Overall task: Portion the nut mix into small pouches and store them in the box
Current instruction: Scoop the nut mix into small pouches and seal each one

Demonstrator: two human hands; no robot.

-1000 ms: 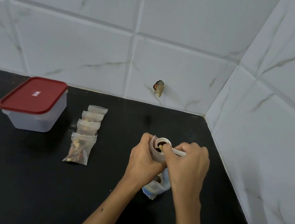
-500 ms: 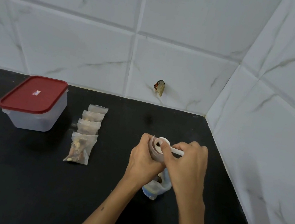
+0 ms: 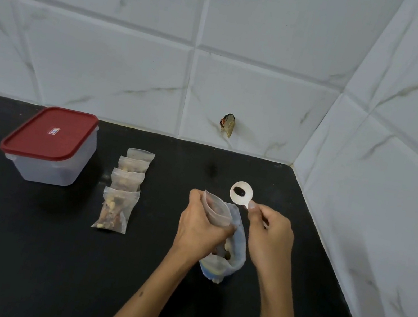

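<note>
Now left hand (image 3: 200,226) gripping pouch (image 3: 216,211), right hand (image 3: 271,236) pinching spoon (image 3: 241,193)

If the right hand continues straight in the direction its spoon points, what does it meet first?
Probably nothing near: the right hand aims the spoon up-left over bare counter; the tiled wall comes first, though depth is unclear.

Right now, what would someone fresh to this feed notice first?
Front and centre, the left hand grips a small clear pouch over the larger nut mix bag, while the right hand holds a white spoon carrying one dark piece beyond the pouch. To the left, four filled pouches lie in an overlapping row on the black counter, beside the box with its red lid on.
</note>
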